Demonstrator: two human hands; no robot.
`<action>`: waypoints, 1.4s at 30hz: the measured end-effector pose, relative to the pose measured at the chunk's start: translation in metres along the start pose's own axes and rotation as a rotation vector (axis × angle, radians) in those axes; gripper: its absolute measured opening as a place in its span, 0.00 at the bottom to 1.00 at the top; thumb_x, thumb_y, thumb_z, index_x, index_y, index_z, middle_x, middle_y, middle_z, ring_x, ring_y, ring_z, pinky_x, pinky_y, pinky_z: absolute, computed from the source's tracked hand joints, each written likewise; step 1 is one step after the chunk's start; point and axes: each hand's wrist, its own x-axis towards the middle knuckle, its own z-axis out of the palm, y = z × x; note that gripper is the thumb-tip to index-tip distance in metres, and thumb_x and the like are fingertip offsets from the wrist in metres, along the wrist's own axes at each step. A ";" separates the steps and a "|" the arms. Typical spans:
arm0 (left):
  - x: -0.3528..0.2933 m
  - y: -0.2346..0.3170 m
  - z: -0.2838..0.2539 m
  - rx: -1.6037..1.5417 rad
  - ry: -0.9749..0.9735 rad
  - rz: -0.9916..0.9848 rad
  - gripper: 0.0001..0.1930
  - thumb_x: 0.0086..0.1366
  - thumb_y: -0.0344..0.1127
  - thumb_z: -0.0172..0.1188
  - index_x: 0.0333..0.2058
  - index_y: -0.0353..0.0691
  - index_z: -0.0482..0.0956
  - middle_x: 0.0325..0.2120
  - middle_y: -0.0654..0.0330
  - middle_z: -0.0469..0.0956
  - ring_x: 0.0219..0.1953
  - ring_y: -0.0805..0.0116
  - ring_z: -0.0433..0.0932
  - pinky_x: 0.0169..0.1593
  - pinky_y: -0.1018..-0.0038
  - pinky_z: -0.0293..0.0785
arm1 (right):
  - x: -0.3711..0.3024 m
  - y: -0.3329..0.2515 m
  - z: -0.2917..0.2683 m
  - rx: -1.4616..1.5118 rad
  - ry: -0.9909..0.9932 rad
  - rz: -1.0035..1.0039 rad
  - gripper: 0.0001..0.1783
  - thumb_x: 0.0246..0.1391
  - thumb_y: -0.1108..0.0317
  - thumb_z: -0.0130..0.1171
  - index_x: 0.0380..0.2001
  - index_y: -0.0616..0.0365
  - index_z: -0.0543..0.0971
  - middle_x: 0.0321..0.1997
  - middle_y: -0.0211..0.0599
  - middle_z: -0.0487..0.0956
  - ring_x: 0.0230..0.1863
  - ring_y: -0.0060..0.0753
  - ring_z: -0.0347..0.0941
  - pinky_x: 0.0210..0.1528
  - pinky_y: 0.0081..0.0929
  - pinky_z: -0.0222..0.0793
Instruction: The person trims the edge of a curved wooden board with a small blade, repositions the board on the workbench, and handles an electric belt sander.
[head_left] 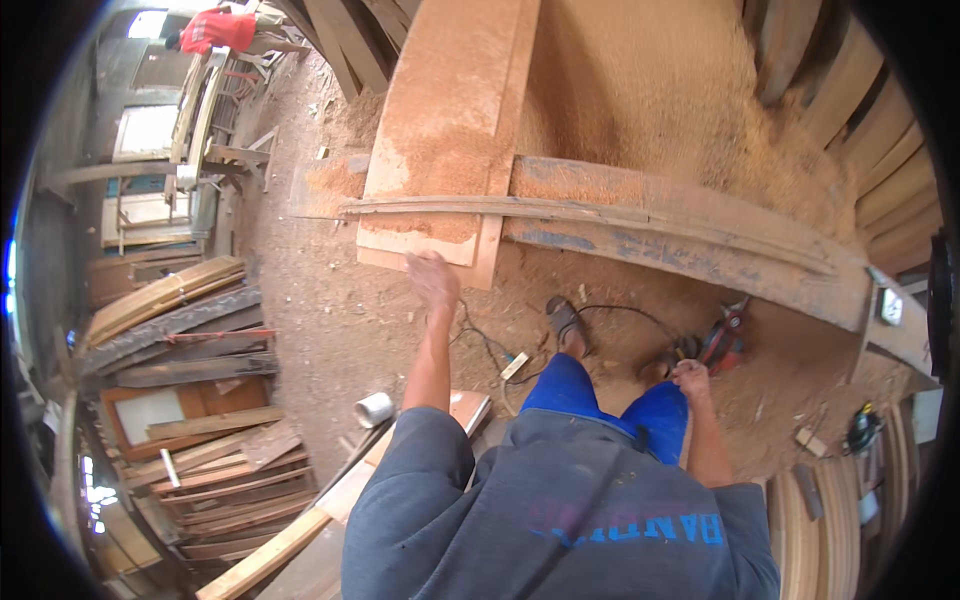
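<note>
My left hand (434, 284) is open at the near end of a wide wooden board (440, 110), its fingers at the board's edge. Reddish sawdust coats much of this board. A long narrow wooden strip (560, 209) lies across it, along a thick plank (690, 235). Beside my right knee, my right hand (691, 378) is closed on a red and black corded power tool (724, 338). The tool is blurred and its underside is hidden, so I cannot tell its exact kind.
A black cable (630, 308) and a pale power strip (515, 366) lie on the ground by my sandalled foot (566, 320). A metal can (374, 409) stands left. Stacked timber (220, 450) lines the left side, more boards (890, 150) the right. A person in red (217, 32) is far left.
</note>
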 end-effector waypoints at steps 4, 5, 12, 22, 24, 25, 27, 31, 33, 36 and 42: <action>-0.097 0.022 0.023 0.150 -0.078 0.379 0.42 0.74 0.55 0.44 0.68 0.16 0.52 0.72 0.27 0.48 0.76 0.34 0.46 0.77 0.47 0.40 | -0.031 -0.092 0.016 -0.135 -0.033 0.005 0.10 0.60 0.71 0.55 0.43 0.59 0.81 0.24 0.31 0.80 0.17 0.23 0.71 0.16 0.23 0.61; -0.119 0.043 0.018 0.200 -0.086 0.460 0.44 0.72 0.56 0.48 0.68 0.17 0.53 0.71 0.27 0.49 0.75 0.33 0.47 0.76 0.46 0.41 | -0.034 -0.108 0.017 -0.158 -0.021 -0.017 0.10 0.60 0.71 0.55 0.43 0.59 0.81 0.24 0.31 0.80 0.17 0.23 0.71 0.16 0.23 0.61; -0.182 0.103 -0.002 -0.257 -0.538 0.738 0.31 0.65 0.50 0.58 0.59 0.33 0.73 0.59 0.37 0.74 0.64 0.36 0.69 0.68 0.48 0.62 | -0.052 -0.178 0.042 -0.282 -0.025 -0.125 0.15 0.62 0.64 0.56 0.47 0.61 0.81 0.33 0.36 0.83 0.23 0.21 0.74 0.19 0.21 0.63; 0.037 -0.030 -0.038 -0.270 -0.047 0.132 0.33 0.62 0.52 0.65 0.60 0.36 0.75 0.56 0.43 0.77 0.59 0.46 0.75 0.66 0.56 0.68 | -0.072 -0.269 0.067 -0.564 -0.052 -0.445 0.15 0.60 0.63 0.56 0.40 0.66 0.80 0.32 0.44 0.82 0.31 0.40 0.79 0.37 0.37 0.76; 0.091 -0.060 -0.065 -0.003 -0.072 0.019 0.38 0.61 0.52 0.65 0.63 0.31 0.70 0.61 0.40 0.72 0.64 0.46 0.70 0.69 0.54 0.61 | -0.086 -0.306 0.084 -0.715 0.193 -0.615 0.20 0.60 0.60 0.58 0.48 0.65 0.79 0.45 0.55 0.83 0.50 0.58 0.79 0.55 0.48 0.73; 0.113 -0.062 -0.075 0.100 -0.098 -0.016 0.40 0.61 0.53 0.64 0.64 0.30 0.68 0.62 0.39 0.71 0.66 0.47 0.68 0.71 0.53 0.58 | -0.082 -0.316 0.082 -0.818 0.280 -0.677 0.24 0.60 0.59 0.59 0.55 0.64 0.76 0.51 0.59 0.80 0.56 0.59 0.76 0.61 0.48 0.69; 0.147 -0.102 -0.073 0.115 -0.073 0.013 0.42 0.62 0.56 0.62 0.66 0.30 0.66 0.64 0.40 0.68 0.69 0.47 0.64 0.73 0.52 0.53 | -0.078 -0.352 0.095 -0.998 0.388 -0.788 0.33 0.59 0.57 0.61 0.64 0.63 0.70 0.61 0.63 0.74 0.66 0.61 0.69 0.69 0.50 0.62; 0.197 -0.112 -0.030 0.143 -0.252 0.078 0.38 0.65 0.58 0.57 0.63 0.32 0.69 0.62 0.39 0.71 0.65 0.43 0.68 0.69 0.52 0.61 | -0.085 -0.412 0.100 -1.230 0.452 -0.661 0.45 0.58 0.48 0.65 0.69 0.64 0.63 0.72 0.62 0.65 0.74 0.62 0.57 0.76 0.51 0.51; 0.224 -0.159 -0.002 0.004 -0.304 0.192 0.29 0.74 0.54 0.48 0.57 0.33 0.76 0.57 0.41 0.76 0.60 0.42 0.74 0.62 0.51 0.69 | -0.085 -0.454 0.116 -1.298 0.262 -0.496 0.53 0.55 0.40 0.66 0.71 0.65 0.60 0.75 0.61 0.60 0.77 0.61 0.51 0.78 0.50 0.46; 0.240 -0.189 0.022 0.039 -0.300 0.388 0.24 0.78 0.48 0.40 0.53 0.35 0.78 0.51 0.44 0.80 0.53 0.48 0.80 0.55 0.49 0.74 | -0.043 -0.435 0.127 -1.380 0.155 -0.461 0.55 0.49 0.32 0.67 0.70 0.57 0.65 0.71 0.54 0.67 0.73 0.56 0.60 0.74 0.58 0.52; 0.215 -0.134 -0.007 0.037 -0.205 0.052 0.33 0.78 0.54 0.34 0.54 0.30 0.79 0.48 0.37 0.81 0.52 0.34 0.78 0.53 0.46 0.73 | -0.042 -0.424 0.124 -1.237 0.337 -0.479 0.55 0.42 0.34 0.72 0.69 0.47 0.64 0.71 0.47 0.63 0.72 0.59 0.57 0.73 0.60 0.48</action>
